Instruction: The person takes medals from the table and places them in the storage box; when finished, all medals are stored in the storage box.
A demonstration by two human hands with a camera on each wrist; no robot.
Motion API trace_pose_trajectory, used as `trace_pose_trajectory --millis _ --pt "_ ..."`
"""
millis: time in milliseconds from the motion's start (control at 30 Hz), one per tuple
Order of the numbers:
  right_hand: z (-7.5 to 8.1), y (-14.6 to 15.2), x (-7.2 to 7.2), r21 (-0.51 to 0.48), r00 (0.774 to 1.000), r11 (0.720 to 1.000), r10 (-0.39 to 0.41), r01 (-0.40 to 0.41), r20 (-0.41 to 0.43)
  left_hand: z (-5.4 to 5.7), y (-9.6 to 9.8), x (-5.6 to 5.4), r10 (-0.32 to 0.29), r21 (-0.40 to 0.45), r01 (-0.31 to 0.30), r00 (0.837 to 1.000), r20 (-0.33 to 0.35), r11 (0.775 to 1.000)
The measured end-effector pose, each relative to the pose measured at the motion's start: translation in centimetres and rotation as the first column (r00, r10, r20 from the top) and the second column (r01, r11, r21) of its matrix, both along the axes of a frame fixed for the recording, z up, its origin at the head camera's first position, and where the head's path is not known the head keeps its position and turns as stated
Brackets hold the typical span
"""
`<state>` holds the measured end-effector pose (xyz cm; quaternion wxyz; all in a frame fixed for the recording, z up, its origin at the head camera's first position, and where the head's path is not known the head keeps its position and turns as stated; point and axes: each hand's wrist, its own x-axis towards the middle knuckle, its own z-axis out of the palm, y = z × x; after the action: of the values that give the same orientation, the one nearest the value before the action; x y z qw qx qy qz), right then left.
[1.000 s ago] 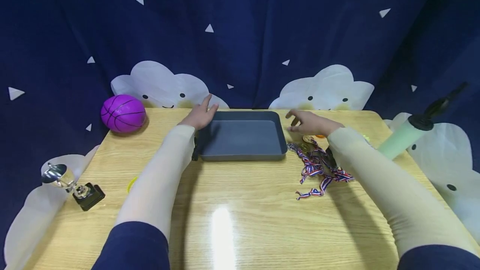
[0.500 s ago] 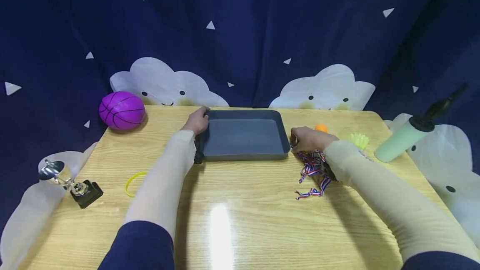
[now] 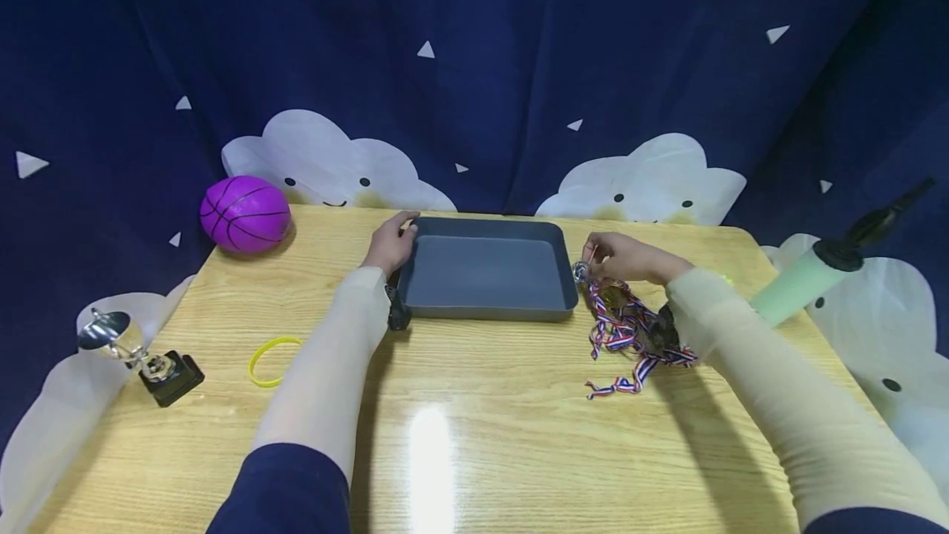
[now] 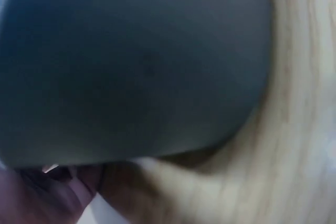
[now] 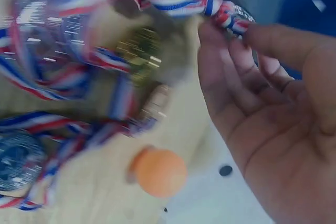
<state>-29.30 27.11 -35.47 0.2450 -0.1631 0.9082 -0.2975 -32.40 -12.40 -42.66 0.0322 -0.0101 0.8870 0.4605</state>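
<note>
My left hand (image 3: pixel 390 245) grips the left rim of a dark grey tray (image 3: pixel 482 270) near its far corner. In the left wrist view the tray's side (image 4: pixel 142 77) fills much of the picture, with the fingers at its lower edge. To the right of the tray, my right hand (image 3: pixel 626 258) pinches a silver medal (image 3: pixel 581 272) by its knotted ribbon (image 5: pixel 226 11) between thumb and fingertips. Below it lies a tangle of red, white and blue ribbons (image 3: pixel 619 332). Among them the right wrist view shows a gold medal (image 5: pixel 140 53) and another silver medal (image 5: pixel 20 161).
A small orange ball (image 5: pixel 160 172) lies behind the right hand. A purple basketball (image 3: pixel 246 214), a trophy cup (image 3: pixel 141 357) and a yellow ring (image 3: pixel 257 363) are on the left. At the right stands a pale green cylinder (image 3: pixel 797 283) with a black top.
My left hand has come down onto the tray's left rim. My right hand has reached down to the medals and now raises one silver medal slightly by its ribbon.
</note>
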Motion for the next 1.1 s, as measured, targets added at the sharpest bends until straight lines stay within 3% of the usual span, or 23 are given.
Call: trace_pose_trajectory --millis 100,200,400,633,700,767,867,1100 --pt "1.4 0.5 -0.7 -0.132 0.993 0.989 -0.061 0.074 0.101 -0.7 -0.4 0.1 0.018 0.02 -0.017 1.0 -0.024 1.0" --pt "2.9 0.5 -1.3 -0.232 0.985 0.966 -0.086 0.119 0.147 -1.3 -0.6 0.4 0.045 0.023 -0.044 0.998 -0.041 0.999" --pt "5.4 -1.7 -2.1 -0.415 0.971 0.89 -0.111 0.191 0.21 -1.9 -0.8 0.8 0.112 0.025 -0.111 0.991 -0.07 0.994" --pt "6.4 -6.7 -2.8 -0.584 0.965 0.786 -0.059 0.202 0.254 -2.1 -0.4 1.2 0.169 0.049 -0.165 0.983 -0.076 0.985" --pt "6.2 -8.4 -2.8 -0.611 0.967 0.769 -0.039 0.19 0.252 -2.1 -0.1 1.2 0.178 0.053 -0.174 0.98 -0.085 0.983" --pt "5.7 -10.3 -2.8 -0.62 0.971 0.764 -0.032 0.178 0.239 -2.1 0.1 1.1 0.185 0.058 -0.18 0.978 -0.098 0.982" --pt "4.6 -13.0 -2.8 -0.608 0.976 0.779 -0.028 0.157 0.216 -2.1 0.5 1.0 0.196 0.067 -0.189 0.973 -0.118 0.98" --pt "1.5 -18.5 -3.2 -0.564 0.97 0.801 -0.081 0.201 0.231 -2.1 0.9 0.9 0.226 0.084 -0.216 0.965 -0.136 0.973"
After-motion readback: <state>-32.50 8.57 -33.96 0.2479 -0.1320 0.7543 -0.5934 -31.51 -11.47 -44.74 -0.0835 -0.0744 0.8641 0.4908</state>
